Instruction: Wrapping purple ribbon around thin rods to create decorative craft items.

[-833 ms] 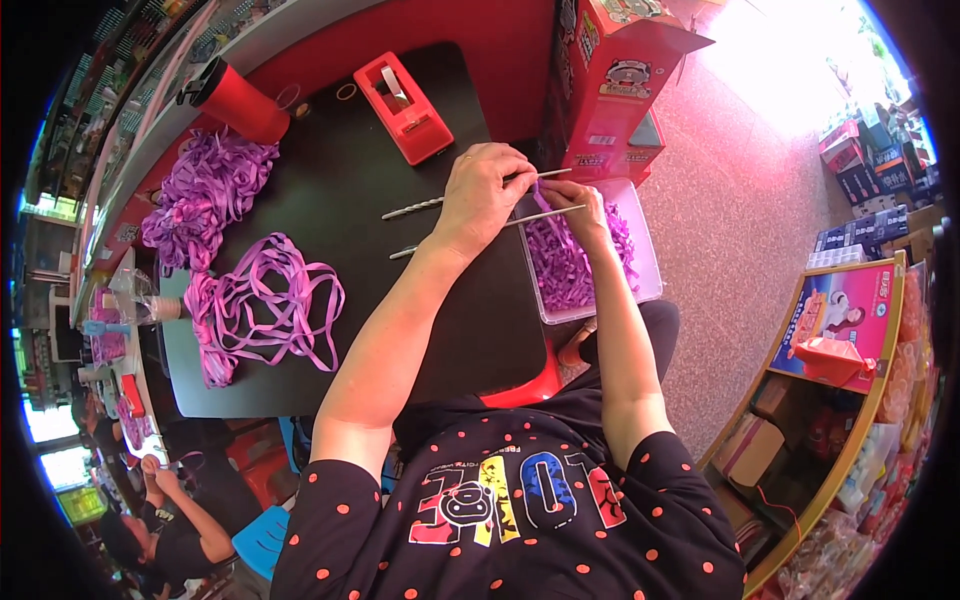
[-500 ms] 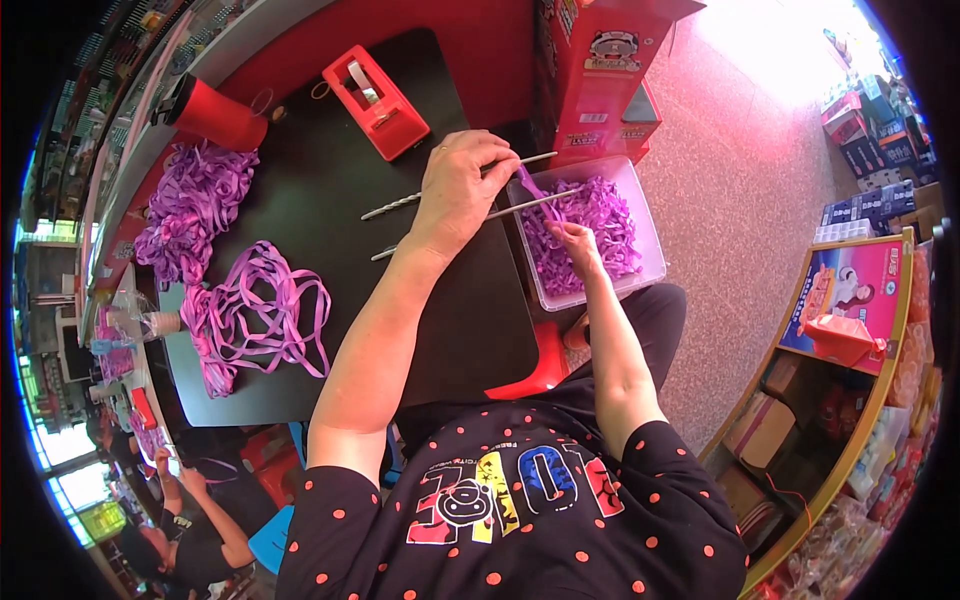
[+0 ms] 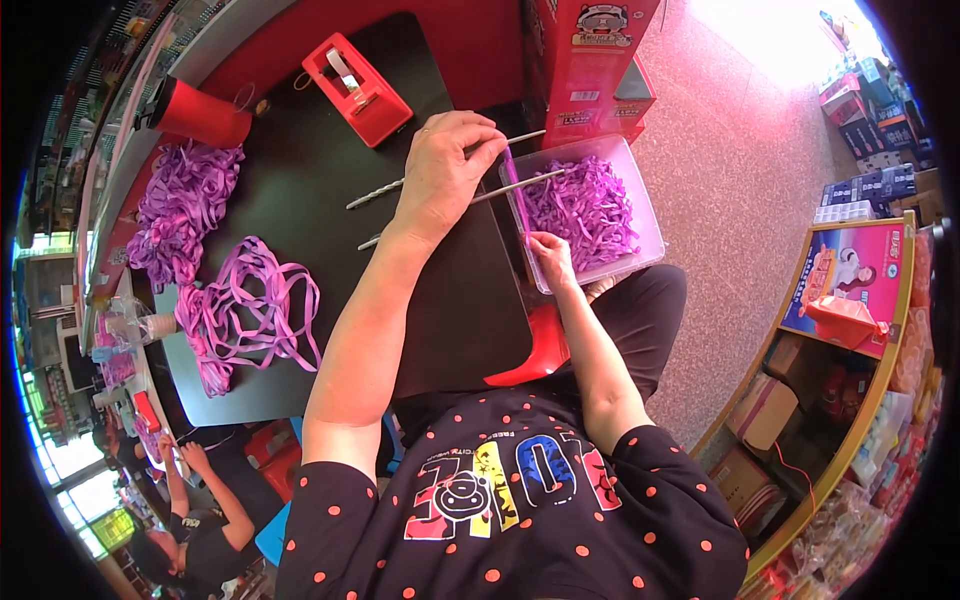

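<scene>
A narrow purple ribbon runs straight between my two hands, across two metal rods. Its upper end is pinched by the thumb and fingers of my left hand, above the table edge. My right hand grips the lower part, over the near left corner of a translucent plastic box. Many short purple ribbon pieces fill that box. The far rod and the near rod have spiral ends and jut past the table toward the box. My left hand and wrist partly cover both rods.
On the dark table are a red tape dispenser, a red cylinder, bundled purple ribbon and loose ribbon loops. A tall red carton stands behind the box. A co-worker sits at lower left.
My right hand has come toward me and slightly left, drawing the ribbon straight between both hands. The left hand keeps its pinch. The whole view has shifted a little.
</scene>
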A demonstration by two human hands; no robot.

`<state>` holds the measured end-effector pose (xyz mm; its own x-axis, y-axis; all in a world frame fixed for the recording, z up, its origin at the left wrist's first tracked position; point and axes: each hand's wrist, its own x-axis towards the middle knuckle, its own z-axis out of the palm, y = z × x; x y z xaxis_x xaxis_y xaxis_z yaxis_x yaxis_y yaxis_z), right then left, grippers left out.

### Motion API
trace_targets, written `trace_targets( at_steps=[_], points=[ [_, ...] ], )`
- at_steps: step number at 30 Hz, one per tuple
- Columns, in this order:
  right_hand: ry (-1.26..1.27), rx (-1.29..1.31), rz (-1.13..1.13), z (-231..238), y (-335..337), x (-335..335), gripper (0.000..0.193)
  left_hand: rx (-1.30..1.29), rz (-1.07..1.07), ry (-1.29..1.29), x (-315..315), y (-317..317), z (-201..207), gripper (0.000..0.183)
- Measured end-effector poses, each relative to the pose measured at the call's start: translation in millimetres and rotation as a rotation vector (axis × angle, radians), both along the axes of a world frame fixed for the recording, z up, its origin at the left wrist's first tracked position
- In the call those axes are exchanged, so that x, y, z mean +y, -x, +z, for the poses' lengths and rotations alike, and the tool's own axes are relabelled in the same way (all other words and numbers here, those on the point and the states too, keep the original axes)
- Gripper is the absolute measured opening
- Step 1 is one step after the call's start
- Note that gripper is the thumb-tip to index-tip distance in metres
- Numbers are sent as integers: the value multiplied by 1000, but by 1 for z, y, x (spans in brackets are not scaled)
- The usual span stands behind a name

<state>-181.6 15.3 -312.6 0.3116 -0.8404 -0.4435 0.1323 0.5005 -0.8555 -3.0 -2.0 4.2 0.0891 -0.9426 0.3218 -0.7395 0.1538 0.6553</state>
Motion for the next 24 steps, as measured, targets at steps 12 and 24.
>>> trace_targets(
  at_steps=[12, 24],
  points=[
    [1092, 590, 171, 88, 73, 72, 19, 13, -13, 40, -1, -10, -10, 14],
    [1262, 698, 68, 220, 114, 153, 17, -56, -1, 45, -3, -13, -14, 15]
  ],
)
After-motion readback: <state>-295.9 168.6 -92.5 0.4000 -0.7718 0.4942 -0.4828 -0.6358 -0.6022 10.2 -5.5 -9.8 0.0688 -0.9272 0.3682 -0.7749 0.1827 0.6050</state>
